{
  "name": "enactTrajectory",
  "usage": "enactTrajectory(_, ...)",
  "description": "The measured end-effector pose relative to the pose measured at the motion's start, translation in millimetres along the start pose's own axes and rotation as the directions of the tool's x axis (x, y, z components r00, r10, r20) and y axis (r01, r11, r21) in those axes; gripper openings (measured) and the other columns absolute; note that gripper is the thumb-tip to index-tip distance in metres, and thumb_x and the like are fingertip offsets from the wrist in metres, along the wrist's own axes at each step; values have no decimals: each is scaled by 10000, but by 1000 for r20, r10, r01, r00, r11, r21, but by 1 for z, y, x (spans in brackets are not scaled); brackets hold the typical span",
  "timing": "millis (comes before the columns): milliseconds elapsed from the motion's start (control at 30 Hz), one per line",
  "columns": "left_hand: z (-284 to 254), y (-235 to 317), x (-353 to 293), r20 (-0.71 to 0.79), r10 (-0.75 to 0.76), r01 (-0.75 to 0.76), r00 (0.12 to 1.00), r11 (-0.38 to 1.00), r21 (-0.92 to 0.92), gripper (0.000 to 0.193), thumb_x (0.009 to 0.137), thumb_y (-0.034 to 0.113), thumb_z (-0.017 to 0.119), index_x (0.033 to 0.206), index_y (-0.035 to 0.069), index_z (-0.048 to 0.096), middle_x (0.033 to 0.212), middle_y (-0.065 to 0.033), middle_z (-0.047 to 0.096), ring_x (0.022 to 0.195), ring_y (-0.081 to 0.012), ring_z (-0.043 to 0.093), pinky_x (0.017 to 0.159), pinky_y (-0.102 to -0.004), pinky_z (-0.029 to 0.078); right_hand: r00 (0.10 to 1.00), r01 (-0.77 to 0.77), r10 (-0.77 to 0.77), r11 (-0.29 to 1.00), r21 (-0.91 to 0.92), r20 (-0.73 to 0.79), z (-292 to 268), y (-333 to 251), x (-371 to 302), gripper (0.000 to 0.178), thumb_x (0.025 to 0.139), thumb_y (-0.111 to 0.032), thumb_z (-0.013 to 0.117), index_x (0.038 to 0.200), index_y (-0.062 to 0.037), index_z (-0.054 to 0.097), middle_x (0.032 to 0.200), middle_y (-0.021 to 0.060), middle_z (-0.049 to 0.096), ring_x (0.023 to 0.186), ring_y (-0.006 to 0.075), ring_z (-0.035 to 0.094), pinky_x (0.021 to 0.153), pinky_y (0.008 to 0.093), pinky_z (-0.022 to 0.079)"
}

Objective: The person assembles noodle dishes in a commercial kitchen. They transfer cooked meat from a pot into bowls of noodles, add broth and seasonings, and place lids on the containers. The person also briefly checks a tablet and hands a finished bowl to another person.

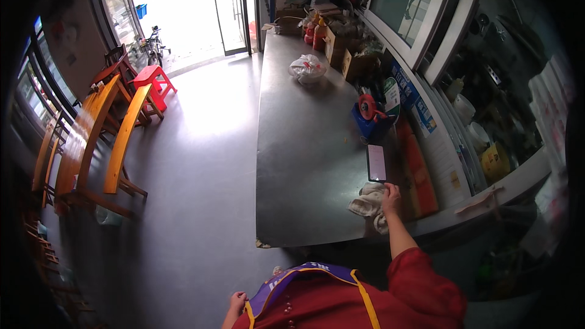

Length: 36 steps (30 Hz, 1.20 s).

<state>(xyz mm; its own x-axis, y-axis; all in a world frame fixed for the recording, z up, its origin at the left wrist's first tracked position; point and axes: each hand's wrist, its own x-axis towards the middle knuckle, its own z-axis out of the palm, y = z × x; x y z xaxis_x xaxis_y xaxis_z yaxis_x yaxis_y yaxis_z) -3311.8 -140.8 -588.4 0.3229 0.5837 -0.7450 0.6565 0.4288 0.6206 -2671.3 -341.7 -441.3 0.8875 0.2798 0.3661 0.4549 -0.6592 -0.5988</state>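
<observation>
My right hand [392, 198] reaches over the near right part of the grey metal counter [298, 164], its fingers closed on the edge of a crumpled, off-white cloth [367, 201]. Just beyond the fingertips lies a phone [376, 163] with a lit screen, flat on the counter. My left hand [238, 300] hangs low at my left side, away from the counter. Its fingers look curled in, with nothing seen in them. A purple apron with yellow edging [286, 280] covers my front over a red top.
A blue tape dispenser [373, 125] stands beyond the phone. Farther along are a white plastic bag [306, 68], cardboard boxes [335, 45] and red bottles [319, 36]. Sliding windows [426, 30] line the right. A wooden table [85, 140], bench [128, 134] and red stool [153, 82] stand left.
</observation>
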Motion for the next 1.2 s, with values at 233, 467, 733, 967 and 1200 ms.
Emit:
enactTrajectory(233, -16, -4, 4, -61, -218, 208, 974, 969, -131, 367, 906, 231, 579, 1215, 55, 486, 951, -127, 623, 662, -238, 654, 534, -346, 545, 999, -36, 37, 999, -18, 31, 4, -9, -4, 106, 847, -115, 566, 927, -80, 627, 897, 140, 646, 903, 326, 607, 807, 404, 483)
enactTrajectory(467, -5, 48, 39, -58, -206, 169, 977, 908, -384, 355, 920, 246, 555, 1214, 60, 489, 945, -121, 620, 676, -224, 658, 545, -332, 546, 979, -57, 44, 997, 61, 199, 0, 1, -3, 72, 825, -132, 612, 840, -63, 605, 804, 120, 618, 746, 281, 608, 711, 358, 493)
enactTrajectory(733, 44, 221, 88, -373, 736, -624, 565, 677, 391, 526, 920, 318, 584, 1340, 51, 417, 1061, -157, 579, 860, -257, 591, 788, -366, 487, 991, 125, -114, 971, 206, -69, 2, 32, 34, 153, 832, 17, 533, 896, -52, 654, 812, 85, 556, 749, 209, 568, 684, 314, 476)
enactTrajectory(967, 102, 306, 63, -218, 745, -511, 630, 610, 606, 691, 916, 461, 537, 1463, 144, 258, 1269, -206, 490, 1125, -418, 516, 892, -481, 453, 999, -20, 9, 976, 218, 49, 12, 49, 37, 265, 801, 24, 499, 880, -108, 715, 820, 63, 546, 782, 199, 559, 724, 294, 474)
enactTrajectory(1200, 103, 310, 56, -277, 740, -473, 613, 625, 621, 691, 893, 529, 538, 1425, 136, 338, 1249, -165, 516, 1107, -395, 537, 864, -474, 468, 998, 44, -53, 979, 198, 44, 18, 37, 43, 317, 763, 53, 481, 874, -122, 720, 834, 74, 532, 830, 233, 548, 785, 309, 461)
